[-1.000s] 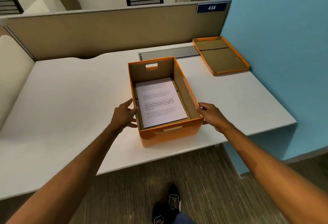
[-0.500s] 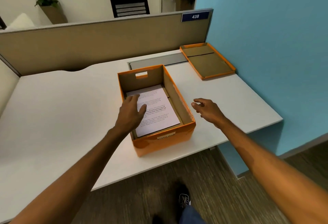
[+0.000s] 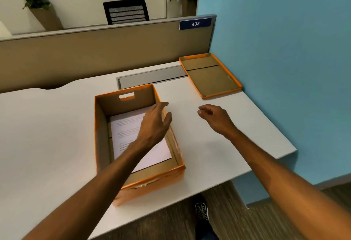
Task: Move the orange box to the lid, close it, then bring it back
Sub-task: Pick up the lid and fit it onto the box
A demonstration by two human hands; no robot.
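Moving the box: this is the step in hand, by my reading. The box [image 3: 152, 188] sits open near the front edge of the worktop [image 3: 47, 135], well apart from the lid [image 3: 210, 80], and neither hand holds it.
Left hand: the left hand [image 3: 154, 124] hovers over the box's right wall, fingers straight and slightly spread, thumb out, gripping nothing.
Right hand: the right hand [image 3: 216, 119] hangs over bare worktop between box and lid, fingers loosely curled, gripping nothing.
Lid: it lies inside-up in the far right corner, just beside the blue wall [image 3: 275, 68].
Paper: a printed sheet [image 3: 125, 127] lies flat on the box floor.
Grip: one hand on each long side wall, low and opposite each other, looks the steadiest hold. The slot [image 3: 126, 96] in the far wall is an awkward reach from this side.
Path: the worktop between box and lid is bare, so a level slide or a low carry, forward and to the right, should do.
Landing: setting the box just beside the lid, not on it, leaves room to turn the lid over.
Risk: tilting the box may send the paper sliding, and pushing on one wall only would likely swing the box round. The wall leaves little room beyond the lid.
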